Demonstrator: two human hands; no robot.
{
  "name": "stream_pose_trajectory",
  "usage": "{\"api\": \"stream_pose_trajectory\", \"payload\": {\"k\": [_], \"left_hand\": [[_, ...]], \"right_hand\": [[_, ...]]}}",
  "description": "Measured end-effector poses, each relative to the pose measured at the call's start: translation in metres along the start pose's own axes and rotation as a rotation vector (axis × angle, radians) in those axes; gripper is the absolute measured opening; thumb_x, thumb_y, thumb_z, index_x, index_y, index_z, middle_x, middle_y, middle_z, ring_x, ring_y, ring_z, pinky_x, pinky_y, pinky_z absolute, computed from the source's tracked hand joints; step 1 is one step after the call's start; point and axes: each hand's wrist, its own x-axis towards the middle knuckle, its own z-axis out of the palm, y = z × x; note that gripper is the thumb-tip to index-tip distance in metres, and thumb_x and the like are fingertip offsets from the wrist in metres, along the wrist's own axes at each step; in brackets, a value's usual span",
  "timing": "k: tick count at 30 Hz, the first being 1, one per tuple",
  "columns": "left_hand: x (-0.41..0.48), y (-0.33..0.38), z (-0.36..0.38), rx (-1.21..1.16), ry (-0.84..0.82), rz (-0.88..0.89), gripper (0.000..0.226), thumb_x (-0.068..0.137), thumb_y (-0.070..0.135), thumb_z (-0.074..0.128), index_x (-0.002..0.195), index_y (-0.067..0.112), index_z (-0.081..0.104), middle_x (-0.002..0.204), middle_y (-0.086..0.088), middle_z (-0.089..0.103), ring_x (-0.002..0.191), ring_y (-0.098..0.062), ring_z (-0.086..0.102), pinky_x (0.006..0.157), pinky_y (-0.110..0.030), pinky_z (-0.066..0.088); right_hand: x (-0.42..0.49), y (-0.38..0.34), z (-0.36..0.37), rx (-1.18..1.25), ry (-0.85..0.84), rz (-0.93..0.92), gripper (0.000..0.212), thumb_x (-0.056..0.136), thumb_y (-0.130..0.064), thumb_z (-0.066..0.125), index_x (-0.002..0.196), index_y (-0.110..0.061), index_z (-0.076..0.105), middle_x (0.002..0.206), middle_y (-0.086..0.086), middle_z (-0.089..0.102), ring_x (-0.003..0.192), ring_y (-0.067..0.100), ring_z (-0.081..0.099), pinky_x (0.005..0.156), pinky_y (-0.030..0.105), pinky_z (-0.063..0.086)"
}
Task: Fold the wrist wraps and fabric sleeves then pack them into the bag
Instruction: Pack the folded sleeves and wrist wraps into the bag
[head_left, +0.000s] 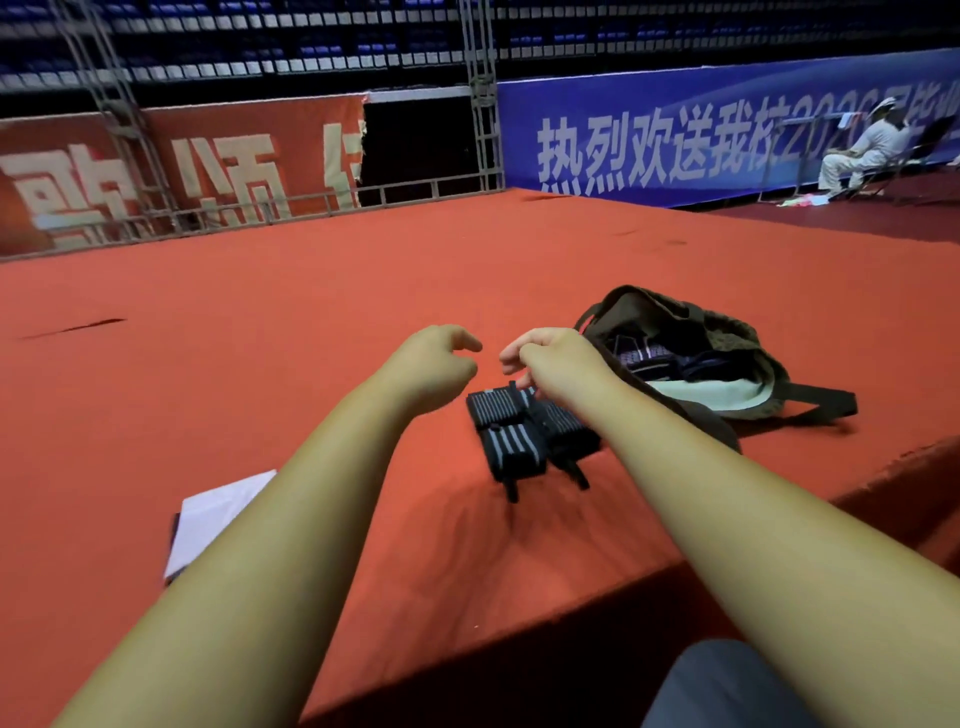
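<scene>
Red-carpeted platform (363, 291) is seen throughout. Olive bag (727, 332) is laid open at R, dark striped items inside. Two folded black/grey wrist wraps (511, 434) are laid side by side just L of bag. White paper (218, 514) is laid far L. L hand (434, 364) is held w/ fingers loosely curled, nothing gripped. R hand (550, 364) is curled over wraps; grip can't be told.
</scene>
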Motion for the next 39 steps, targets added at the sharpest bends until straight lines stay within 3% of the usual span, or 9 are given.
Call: {"api": "stream_pose_trajectory", "payload": {"k": [5,11,14,17,22,29,32,36,39], "left_hand": [[-0.051,-0.069,-0.057,-0.008,0.048,-0.126,0.039,0.099,0.007,0.057,0.133,0.016,0.074,0.134,-0.007,0.073,0.115,-0.023,0.068,0.088,-0.025,0.045],[-0.103,-0.162,-0.102,-0.033,0.130,-0.340,0.037,0.098,0.006,0.057,0.130,0.012,0.075,0.133,-0.008,0.073,0.122,-0.027,0.067,0.098,-0.030,0.049],[-0.127,-0.208,-0.109,-0.042,0.211,-0.521,0.042,0.098,0.011,0.057,0.138,0.005,0.066,0.143,-0.017,0.066,0.130,-0.033,0.063,0.104,-0.035,0.049],[-0.152,-0.236,-0.103,-0.074,0.235,-0.679,0.042,0.102,0.018,0.054,0.136,-0.008,0.057,0.143,-0.029,0.060,0.128,-0.042,0.060,0.093,-0.037,0.048],[-0.174,-0.263,-0.071,-0.306,0.157,-0.763,0.051,0.107,0.039,0.052,0.135,-0.002,0.062,0.134,-0.024,0.067,0.120,-0.040,0.067,0.096,-0.040,0.053],[-0.170,-0.281,-0.055,-0.663,0.257,-0.873,0.042,0.093,0.037,0.069,0.118,0.004,0.065,0.096,-0.011,0.071,0.076,-0.027,0.067,0.062,-0.029,0.048],[-0.166,-0.286,-0.056,-0.791,0.206,-0.898,0.039,0.088,0.041,0.078,0.111,0.011,0.068,0.088,-0.006,0.071,0.071,-0.025,0.065,0.064,-0.029,0.046],[-0.158,-0.281,-0.054,-0.934,0.098,-0.883,0.036,0.083,0.047,0.082,0.104,0.020,0.074,0.078,0.001,0.072,0.077,-0.022,0.065,0.068,-0.029,0.045],[-0.154,-0.270,-0.047,-0.945,0.137,-0.818,0.044,0.078,0.044,0.082,0.110,0.015,0.075,0.091,-0.005,0.078,0.081,-0.026,0.072,0.074,-0.033,0.053]], "right_hand": [[-0.021,-0.027,0.077,-0.042,-0.197,0.072,0.034,0.100,-0.009,0.045,0.090,-0.018,0.076,0.096,0.003,0.079,0.070,0.018,0.063,0.062,0.028,0.044],[-0.043,-0.050,0.167,-0.078,-0.400,0.118,0.025,0.105,-0.015,0.051,0.102,-0.017,0.076,0.097,0.000,0.077,0.074,0.019,0.064,0.068,0.032,0.050],[-0.048,-0.049,0.214,-0.110,-0.462,0.184,0.020,0.107,-0.020,0.054,0.117,-0.013,0.071,0.112,0.005,0.076,0.083,0.022,0.070,0.077,0.037,0.056],[-0.050,-0.036,0.254,-0.219,-0.517,0.238,0.039,0.104,-0.037,0.059,0.131,-0.009,0.062,0.127,0.012,0.070,0.100,0.027,0.074,0.089,0.042,0.060],[-0.057,-0.018,0.295,-0.320,-0.529,0.264,0.054,0.100,-0.060,0.059,0.121,-0.010,0.060,0.102,0.006,0.062,0.091,0.029,0.065,0.082,0.040,0.056],[-0.053,-0.006,0.308,-0.453,-0.423,0.234,0.027,0.096,-0.035,0.068,0.092,-0.010,0.059,0.083,0.007,0.062,0.073,0.025,0.061,0.057,0.030,0.041],[-0.050,0.007,0.306,-0.393,-0.393,0.272,0.026,0.093,-0.033,0.071,0.090,-0.011,0.057,0.082,0.006,0.062,0.068,0.023,0.057,0.057,0.031,0.037],[-0.047,0.023,0.303,-0.177,-0.369,0.341,0.047,0.078,-0.038,0.078,0.110,-0.005,0.070,0.091,0.010,0.072,0.074,0.025,0.065,0.066,0.030,0.047],[-0.047,0.030,0.294,0.000,-0.408,0.381,0.040,0.083,-0.023,0.078,0.114,0.002,0.072,0.086,0.011,0.072,0.077,0.024,0.068,0.074,0.039,0.055]]}}
